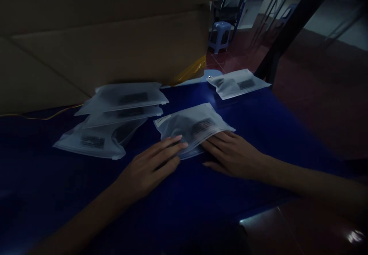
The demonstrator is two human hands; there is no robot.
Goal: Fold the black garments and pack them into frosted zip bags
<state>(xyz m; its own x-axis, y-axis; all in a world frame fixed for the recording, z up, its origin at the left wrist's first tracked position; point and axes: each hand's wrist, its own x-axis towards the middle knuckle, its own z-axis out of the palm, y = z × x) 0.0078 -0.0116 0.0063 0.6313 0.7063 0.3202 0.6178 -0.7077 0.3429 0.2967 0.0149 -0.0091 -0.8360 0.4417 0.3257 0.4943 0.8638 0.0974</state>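
A frosted plastic pouch (193, 126) with a dark item and a barcode label inside lies on the blue table (258, 124). My left hand (149, 166) rests with its fingers stretched flat on the pouch's near left edge. My right hand (232, 153) lies flat at the pouch's near right corner, fingertips tucked under or against it. Neither hand grips the pouch.
A stack of similar pouches (115, 113) sits to the left, and a single pouch (237, 82) lies at the far right edge. A large cardboard box (100, 40) stands behind them. Beyond the table are a blue plastic stool (220, 36), a chair and a dark post.
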